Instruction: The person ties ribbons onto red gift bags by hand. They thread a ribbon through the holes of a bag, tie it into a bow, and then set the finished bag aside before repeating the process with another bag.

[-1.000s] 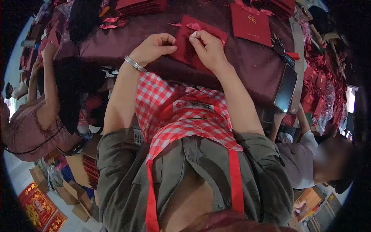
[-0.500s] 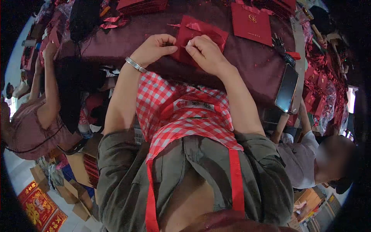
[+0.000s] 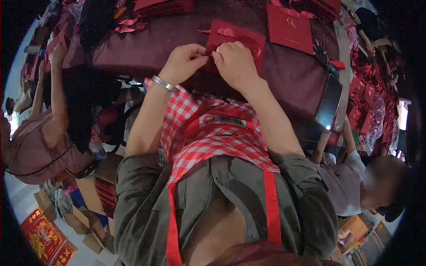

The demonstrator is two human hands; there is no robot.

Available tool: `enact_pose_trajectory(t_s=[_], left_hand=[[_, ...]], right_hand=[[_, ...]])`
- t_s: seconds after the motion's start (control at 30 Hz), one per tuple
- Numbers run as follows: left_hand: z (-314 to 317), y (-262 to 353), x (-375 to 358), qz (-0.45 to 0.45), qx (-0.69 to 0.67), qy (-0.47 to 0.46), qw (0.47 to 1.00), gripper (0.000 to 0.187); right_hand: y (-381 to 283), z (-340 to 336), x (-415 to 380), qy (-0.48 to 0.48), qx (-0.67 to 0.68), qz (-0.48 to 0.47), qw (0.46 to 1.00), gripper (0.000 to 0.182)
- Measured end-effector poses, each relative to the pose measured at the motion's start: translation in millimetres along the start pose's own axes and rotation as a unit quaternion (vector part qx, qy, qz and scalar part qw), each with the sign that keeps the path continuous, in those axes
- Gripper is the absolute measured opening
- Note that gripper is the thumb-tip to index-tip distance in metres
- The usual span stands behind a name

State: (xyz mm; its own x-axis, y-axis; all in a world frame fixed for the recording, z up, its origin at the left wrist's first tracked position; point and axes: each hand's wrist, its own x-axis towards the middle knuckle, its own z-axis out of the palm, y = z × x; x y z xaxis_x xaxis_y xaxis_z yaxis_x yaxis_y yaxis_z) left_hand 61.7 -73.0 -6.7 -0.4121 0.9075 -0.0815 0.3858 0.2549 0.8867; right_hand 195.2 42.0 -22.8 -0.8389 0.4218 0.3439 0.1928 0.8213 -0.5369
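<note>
A flat red paper piece (image 3: 242, 37), a bag or a folder, lies under my hands on the dark red tablecloth, with a shiny red ribbon (image 3: 226, 32) across its upper part. My left hand (image 3: 185, 63) is at its near left edge, thumb and forefinger pinched together. Just to the right, my right hand (image 3: 236, 64) rests over the piece with its fingers bent into a pinch. Something small and white shows at the right fingertips. The two hands' fingertips almost meet, and whatever lies between them is too small to make out.
Another red piece with a gold monogram (image 3: 290, 29) lies to the right. Red stacks (image 3: 164, 6) stand at the back. Near the right edge are a black tool (image 3: 326, 57) and a phone (image 3: 329, 102). Co-workers sit on both sides; one sleeve (image 3: 348, 177) is at right.
My left hand has moved right and slightly nearer to me, closing the gap to my right hand. The red piece has shifted a little right. The left co-worker's raised hand has moved slightly.
</note>
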Motion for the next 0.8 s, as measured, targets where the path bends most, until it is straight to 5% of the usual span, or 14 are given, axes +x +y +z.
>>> enact_pose_trajectory(t_s=[0.17,0.57,0.8], left_hand=[[3.4,-2.9,1.3,0.000,-0.043,0.036,0.998,0.022],[13.7,-6.5,6.8,-0.004,0.032,0.099,0.995,0.021],[14.9,-14.5,5.7,0.039,0.085,0.113,0.989,0.026]], right_hand=[[-16.3,0.1,-3.0,0.036,-0.106,-0.015,0.994,0.018],[-2.2,18.9,-4.5,0.148,-0.090,-0.066,0.983,0.012],[-2.6,12.6,-0.2,0.122,-0.083,-0.053,0.988,0.012]])
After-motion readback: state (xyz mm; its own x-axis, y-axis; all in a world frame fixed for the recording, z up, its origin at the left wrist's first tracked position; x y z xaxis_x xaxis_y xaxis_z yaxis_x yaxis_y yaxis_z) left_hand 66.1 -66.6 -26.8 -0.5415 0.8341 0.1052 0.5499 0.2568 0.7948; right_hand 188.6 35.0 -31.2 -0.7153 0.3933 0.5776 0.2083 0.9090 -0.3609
